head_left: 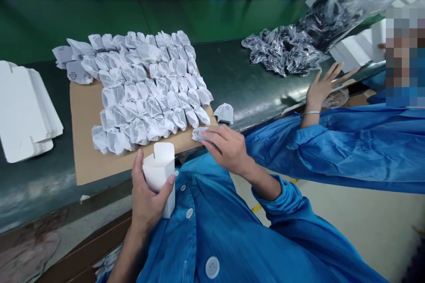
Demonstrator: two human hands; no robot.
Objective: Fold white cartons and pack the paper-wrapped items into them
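Note:
My left hand (pixel 149 199) is wrapped round a small white cardboard box (pixel 161 177), held upright with its top flap raised. To the right of it, my right hand (pixel 227 146) has its fingers closed on a small white wrapped packet (pixel 199 134) with a dark printed mark, at the front right edge of a brown cardboard sheet (pixel 86 141). Rows of similar white packets (pixel 146 88) cover much of that sheet; what is inside them is hidden. One more loose packet (pixel 224 113) lies just beyond my right hand, on the green work surface.
Flat white box blanks (pixel 26 110) are stacked at the left. At the back right lie a heap of clear-bagged dark items (pixel 285 51) and a large plastic bag (pixel 348 4). A co-worker's spread hand (pixel 323 86) and blue sleeve reach in from the right, near white boxes (pixel 357 48).

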